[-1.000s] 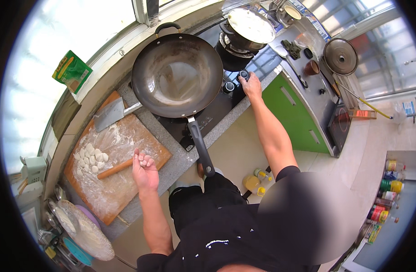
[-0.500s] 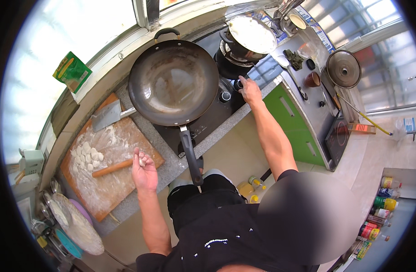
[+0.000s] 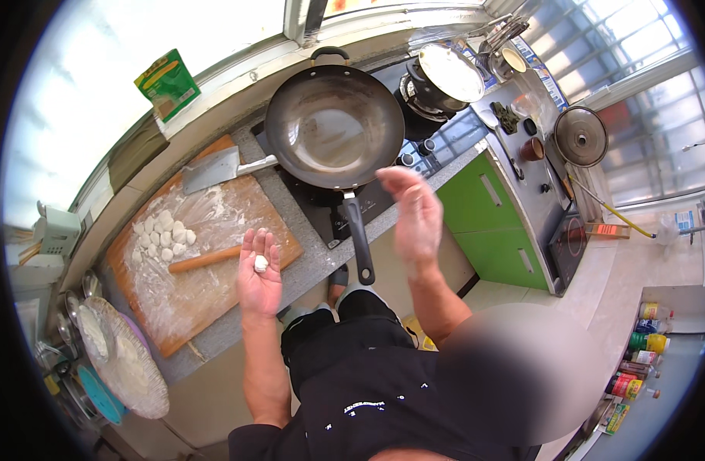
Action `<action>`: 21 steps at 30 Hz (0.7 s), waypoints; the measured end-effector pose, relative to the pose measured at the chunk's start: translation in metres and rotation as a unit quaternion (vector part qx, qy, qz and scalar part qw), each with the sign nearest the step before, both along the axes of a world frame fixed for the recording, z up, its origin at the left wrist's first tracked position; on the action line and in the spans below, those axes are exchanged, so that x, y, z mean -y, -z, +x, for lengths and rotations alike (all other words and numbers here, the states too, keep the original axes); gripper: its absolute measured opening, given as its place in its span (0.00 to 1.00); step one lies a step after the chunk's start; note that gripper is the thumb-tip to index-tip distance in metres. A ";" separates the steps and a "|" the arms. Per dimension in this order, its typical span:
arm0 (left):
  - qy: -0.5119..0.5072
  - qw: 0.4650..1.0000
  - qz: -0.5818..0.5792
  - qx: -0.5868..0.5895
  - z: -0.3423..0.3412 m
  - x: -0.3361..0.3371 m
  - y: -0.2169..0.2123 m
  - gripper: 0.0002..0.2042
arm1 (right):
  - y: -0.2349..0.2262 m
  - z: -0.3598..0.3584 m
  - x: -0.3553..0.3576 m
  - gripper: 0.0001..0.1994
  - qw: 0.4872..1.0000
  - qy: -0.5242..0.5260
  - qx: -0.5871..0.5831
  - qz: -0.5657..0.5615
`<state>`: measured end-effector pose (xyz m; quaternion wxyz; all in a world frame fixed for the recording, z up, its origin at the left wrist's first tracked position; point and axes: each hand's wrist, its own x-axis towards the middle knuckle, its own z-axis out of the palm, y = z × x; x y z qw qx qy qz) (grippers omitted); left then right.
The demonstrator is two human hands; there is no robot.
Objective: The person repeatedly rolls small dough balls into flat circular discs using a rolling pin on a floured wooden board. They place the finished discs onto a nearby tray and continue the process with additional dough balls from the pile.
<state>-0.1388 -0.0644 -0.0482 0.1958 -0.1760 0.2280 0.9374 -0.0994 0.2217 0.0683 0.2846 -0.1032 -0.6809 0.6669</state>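
**Dough piece on open left palm; right hand blurred above counter edge**

Left hand [image 3: 259, 270], centre-left of frame: palm up, fingers loosely spread, grip wide. A small white dough piece [image 3: 261, 263] lies on the palm, not pinched. The hand sits over the right corner of the floured wooden board [image 3: 214, 292]; whether it touches the board cannot be told.

Right hand [image 3: 411, 215], centre of frame: open, fingers together, edge-on and smeared by motion blur. Grip wide, holding nothing visible; fingertip detail not readable. It hangs in front of the counter [image 3: 310, 269] edge, just right of the wok handle [image 3: 358, 240], apart from it.

On the board, left of centre: a cluster of white dough pieces [image 3: 162, 234], count hard to fix in the flour dusting. A wooden rolling pin [image 3: 202, 260] lies beside them, its right end hidden behind the left hand. A cleaver [image 3: 214, 169] rests at the board's upper edge.

Upper centre: dark empty wok [image 3: 333, 127] on the stove, its far loop handle against the window sill. Behind it, upper right: a lidded pot [image 3: 445, 77], partly hidden by the wok's rim.

Lower left rim: stacked plates [image 3: 129, 361], strongly bent by the lens, contents unclear. Green packet [image 3: 166, 83] on the sill, upper left.
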 end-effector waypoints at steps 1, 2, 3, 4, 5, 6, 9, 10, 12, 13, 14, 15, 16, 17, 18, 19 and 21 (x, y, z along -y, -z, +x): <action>0.006 1.000 0.002 -0.010 0.002 0.007 -0.005 0.22 | -0.002 -0.001 0.037 0.34 0.997 -0.050 -0.017 -0.056; 0.015 1.000 0.007 -0.020 0.003 0.012 -0.011 0.23 | 0.009 0.000 0.066 0.36 0.994 -0.085 0.016 -0.068; 0.035 0.999 -0.014 -0.031 0.007 0.016 -0.021 0.24 | 0.013 -0.003 0.098 0.38 0.990 -0.119 0.030 -0.076; 0.054 0.997 -0.034 -0.042 0.011 0.019 -0.033 0.24 | 0.027 -0.007 0.127 0.40 0.981 -0.150 0.043 -0.119; 0.076 0.994 -0.055 -0.053 0.016 0.023 -0.042 0.25 | 0.044 -0.014 0.155 0.42 0.971 -0.172 0.047 -0.159; 0.098 0.982 -0.125 -0.105 0.023 0.027 -0.039 0.27 | 0.057 -0.021 0.187 0.40 0.968 -0.183 0.051 -0.167; 0.059 0.984 0.064 -0.153 0.031 0.059 -0.005 0.31 | 0.084 -0.023 0.253 0.39 0.971 -0.198 0.112 0.071; 0.074 0.984 -0.055 -0.155 0.030 0.067 -0.022 0.34 | 0.088 -0.022 0.263 0.38 0.952 -0.185 0.140 0.198; -0.030 0.995 -0.018 -0.094 0.018 0.089 -0.053 0.36 | 0.068 -0.010 0.289 0.39 0.931 -0.270 0.144 0.199; -0.083 0.995 0.001 -0.062 0.016 0.100 -0.057 0.36 | 0.061 -0.002 0.302 0.39 0.917 -0.313 0.146 0.199; -0.066 0.983 -0.100 -0.136 0.015 0.108 -0.027 0.38 | 0.068 0.001 0.319 0.42 0.916 -0.291 0.028 0.276; -0.049 0.979 -0.099 -0.171 0.024 0.117 -0.009 0.39 | 0.069 -0.003 0.332 0.42 0.914 -0.296 0.033 0.277; -0.028 0.973 -0.098 -0.209 0.031 0.126 0.001 0.40 | 0.070 -0.016 0.341 0.43 0.913 -0.297 0.035 0.277; -0.008 0.964 -0.096 -0.247 0.035 0.136 0.012 0.42 | 0.071 -0.028 0.345 0.44 0.912 -0.298 0.038 0.278; 0.050 0.983 -0.083 -0.158 0.041 0.143 -0.023 0.45 | 0.078 -0.036 0.341 0.47 0.930 -0.270 0.044 0.245; 0.044 0.986 -0.038 -0.154 0.040 0.152 -0.033 0.45 | 0.082 -0.033 0.342 0.47 0.922 -0.265 0.069 0.273; 0.018 0.988 0.049 -0.148 0.032 0.171 -0.039 0.45 | 0.084 -0.031 0.346 0.49 0.898 -0.268 0.113 0.330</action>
